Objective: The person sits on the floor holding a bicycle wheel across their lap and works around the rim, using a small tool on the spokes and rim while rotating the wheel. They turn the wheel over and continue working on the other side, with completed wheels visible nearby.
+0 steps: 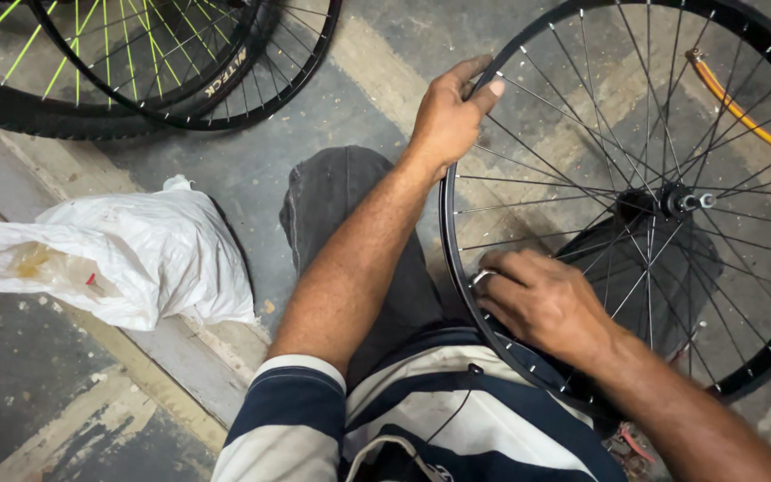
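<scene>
A black bicycle wheel rim [451, 234] with thin steel spokes and a hub [675, 202] stands upright against my lap. My left hand [450, 114] grips the rim at its upper left edge, fingers curled over it. My right hand [542, 299] is closed on a small silver tool at the rim's lower left, among the spokes near the spoke ends. My knee in dark trousers [341, 201] sits just left of the rim.
A crumpled white plastic bag [127, 254] lies on the concrete floor to the left. Other wheels lean at the top left, one with neon green spokes [91, 54] and a black tyre [225, 85]. An orange cable [742, 112] runs behind the wheel at the right.
</scene>
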Tool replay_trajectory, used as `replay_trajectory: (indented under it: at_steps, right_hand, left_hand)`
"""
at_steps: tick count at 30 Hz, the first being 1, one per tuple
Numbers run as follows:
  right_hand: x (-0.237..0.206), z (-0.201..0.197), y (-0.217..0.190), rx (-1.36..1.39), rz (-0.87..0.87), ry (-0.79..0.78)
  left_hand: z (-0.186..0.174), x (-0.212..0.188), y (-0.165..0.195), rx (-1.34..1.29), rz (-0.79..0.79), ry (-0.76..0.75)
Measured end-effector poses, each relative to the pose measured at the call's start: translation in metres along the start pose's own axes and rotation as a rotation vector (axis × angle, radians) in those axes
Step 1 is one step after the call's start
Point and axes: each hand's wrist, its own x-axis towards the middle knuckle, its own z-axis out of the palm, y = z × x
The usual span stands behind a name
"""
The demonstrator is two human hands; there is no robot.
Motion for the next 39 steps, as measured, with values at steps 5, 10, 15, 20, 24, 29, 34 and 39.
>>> replay_trajectory:
  at_steps: [5,10,15,20,24,29,34,39]
  right_hand:
    - [-0.004,-0.012,-0.001,-0.086,0.0,-0.032]
    - [-0.006,-0.025,0.001,-0.154,0.077,0.014]
    - [-0.015,-0.021,0.009,-0.081,0.19,0.073]
    - [-0.017,-0.023,0.013,0.108,0.183,0.216]
    - [-0.007,-0.027,0.013,0.027,0.167,0.272]
    - [0.008,-0.022,0.018,-0.119,0.117,0.257]
    - [0.027,-0.011,0.027,-0.003,0.064,0.192]
    - [0.039,-0.001,0.031,0.146,0.266,0.135]
  left_hand:
    - [0.002,0.0,-0.003,-0.029,0.036,-0.018]
    - [0.002,-0.002,0.002,0.008,-0.012,0.003]
    - [0.0,-0.003,0.005,0.017,-0.004,-0.008]
    - [0.001,-0.004,0.005,-0.029,0.022,-0.011]
    - [0.003,-0.011,0.011,-0.181,-0.087,0.011]
    - [0.011,-0.027,0.012,-0.176,-0.039,0.055]
    - [0.01,-0.029,0.006,-0.059,0.075,0.078]
    - [0.009,-0.029,0.013,-0.091,-0.022,0.054]
